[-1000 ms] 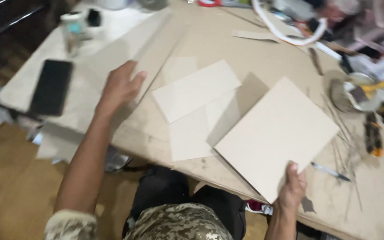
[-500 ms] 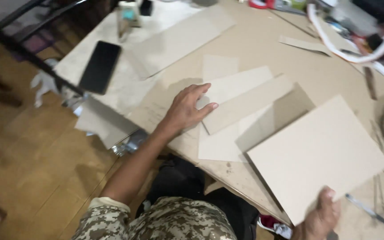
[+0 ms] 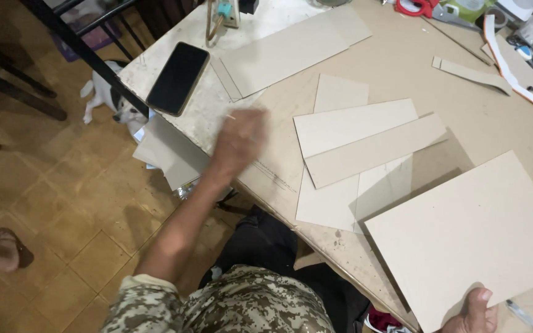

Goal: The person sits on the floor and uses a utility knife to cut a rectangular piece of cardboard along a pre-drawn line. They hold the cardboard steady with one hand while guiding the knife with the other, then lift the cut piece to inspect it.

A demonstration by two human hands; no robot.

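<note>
The right hand point(image 3: 473, 311) pinches the near corner of a big cardboard sheet point(image 3: 470, 231) lying on the counter point(image 3: 402, 68). The blurred left hand point(image 3: 239, 139) hovers empty, fingers loose, beside smaller cardboard pieces point(image 3: 365, 145). It seems a sorting step; next calls for a steady grip.

A single head-worn camera looks steeply down from above the seated person's lap, facing forward and a little right across the pale, scuffed worktop point(image 3: 402, 61), whose near edge runs diagonally through the frame. It sits close enough that the large beige rectangular cardboard sheet point(image 3: 476, 234) fills the lower right corner, while the tan tiled floor point(image 3: 50, 203) shows at left. No second view shares the scene.
</note>
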